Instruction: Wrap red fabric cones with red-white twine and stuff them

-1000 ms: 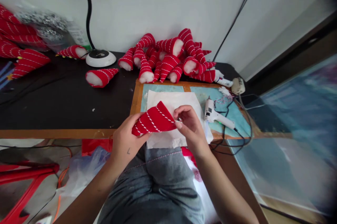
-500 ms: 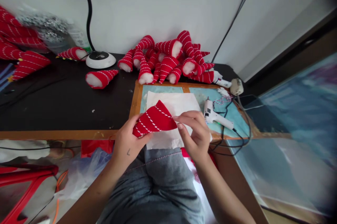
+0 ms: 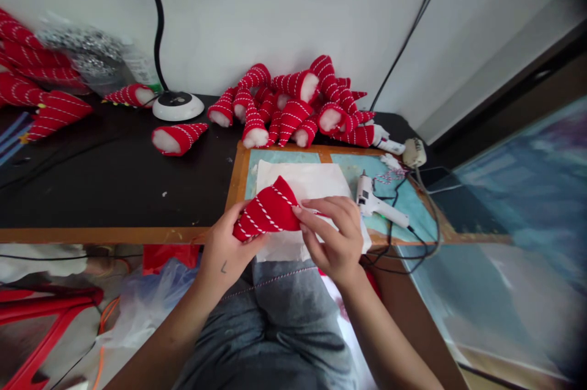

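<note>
Red cone was above the white paper by the bench's front edge, gripped in our left hand, cord wound almost to its rim, which our right hand pinched, only the ending seemingly left.

Red cloth cones with white twisted cord are seen as matt; beside them, smooth white plastic is shown on the glue gun, matt black on the wood-edged table.

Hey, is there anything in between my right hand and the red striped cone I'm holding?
No, nothing visible is in the way: the right hand's fingertips already meet the edge of the red striped cone.
</note>
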`<state>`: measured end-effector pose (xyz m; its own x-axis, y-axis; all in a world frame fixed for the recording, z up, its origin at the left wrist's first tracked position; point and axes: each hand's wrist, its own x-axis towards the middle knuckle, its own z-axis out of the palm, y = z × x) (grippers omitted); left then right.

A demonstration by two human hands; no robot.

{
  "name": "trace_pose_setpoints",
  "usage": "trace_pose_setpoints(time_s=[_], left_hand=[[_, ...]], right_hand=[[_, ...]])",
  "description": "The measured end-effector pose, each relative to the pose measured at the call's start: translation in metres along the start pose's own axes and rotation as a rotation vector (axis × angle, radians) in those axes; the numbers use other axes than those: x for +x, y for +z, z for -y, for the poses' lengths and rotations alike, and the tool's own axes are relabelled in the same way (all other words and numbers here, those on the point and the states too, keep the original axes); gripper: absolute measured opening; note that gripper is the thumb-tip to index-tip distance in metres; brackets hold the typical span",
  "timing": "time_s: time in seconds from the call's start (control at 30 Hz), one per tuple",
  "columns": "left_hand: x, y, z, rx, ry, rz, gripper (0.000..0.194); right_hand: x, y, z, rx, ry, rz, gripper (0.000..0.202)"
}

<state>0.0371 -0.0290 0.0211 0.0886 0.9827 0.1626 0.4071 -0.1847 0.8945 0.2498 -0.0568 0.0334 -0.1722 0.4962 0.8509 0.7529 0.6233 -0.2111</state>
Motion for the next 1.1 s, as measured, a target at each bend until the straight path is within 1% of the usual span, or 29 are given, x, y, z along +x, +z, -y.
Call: trace_pose_setpoints(time_s=[0.07,0.13,0.2,0.3,0.47,0.5,0.6,0.63,0.73,0.77,0.83,0.9,0.97,1.03,1.1], left_hand=[[0.0,0.001,-0.001,-0.062,-0.024,0.021,0.049],[0.0,0.001,-0.001,-0.107,-0.047,0.038,0.048],[-0.001,0.002,0.0,-0.149,-0.066,0.054,0.048],[-0.001,0.002,0.0,-0.218,-0.09,0.082,0.049],[-0.002,0.001,-0.002,-0.284,-0.139,0.138,0.051],[-0.002,0.001,-0.003,-0.303,-0.145,0.154,0.051],[-0.002,0.002,-0.004,-0.335,-0.156,0.183,0.051],[-0.003,0.002,-0.004,-0.333,-0.156,0.189,0.051],[-0.003,0.003,-0.006,-0.317,-0.148,0.185,0.05],[-0.003,0.002,-0.006,-0.309,-0.142,0.179,0.05],[-0.002,0.002,-0.007,-0.285,-0.135,0.162,0.049],[-0.001,0.001,-0.006,-0.261,-0.136,0.152,0.049],[0.0,0.001,-0.004,-0.247,-0.138,0.143,0.051],[0.0,0.001,0.0,-0.247,-0.134,0.141,0.054],[0.0,0.003,0.005,-0.244,-0.121,0.143,0.056]], right_hand=[[-0.003,-0.003,-0.002,-0.101,-0.056,0.014,0.05],[-0.006,-0.005,-0.004,-0.183,-0.105,0.031,0.053],[-0.009,-0.006,-0.006,-0.258,-0.153,0.041,0.05],[-0.012,-0.007,-0.007,-0.342,-0.21,0.034,0.041],[-0.01,-0.009,-0.01,-0.413,-0.315,-0.029,0.026],[-0.009,-0.009,-0.01,-0.419,-0.332,-0.04,0.026],[-0.005,-0.01,-0.01,-0.401,-0.347,-0.054,0.036],[-0.004,-0.01,-0.01,-0.398,-0.355,-0.059,0.035],[-0.006,-0.012,-0.008,-0.417,-0.397,-0.082,0.025],[-0.008,-0.013,-0.007,-0.4,-0.39,-0.085,0.022],[-0.012,-0.017,-0.005,-0.299,-0.318,-0.083,0.018],[-0.016,-0.021,-0.002,-0.156,-0.216,-0.074,0.017],[-0.017,-0.023,-0.001,0.004,-0.133,-0.096,0.017],[-0.018,-0.02,-0.001,0.173,-0.07,-0.167,0.016],[-0.02,-0.014,-0.001,0.336,0.062,-0.277,0.016]])
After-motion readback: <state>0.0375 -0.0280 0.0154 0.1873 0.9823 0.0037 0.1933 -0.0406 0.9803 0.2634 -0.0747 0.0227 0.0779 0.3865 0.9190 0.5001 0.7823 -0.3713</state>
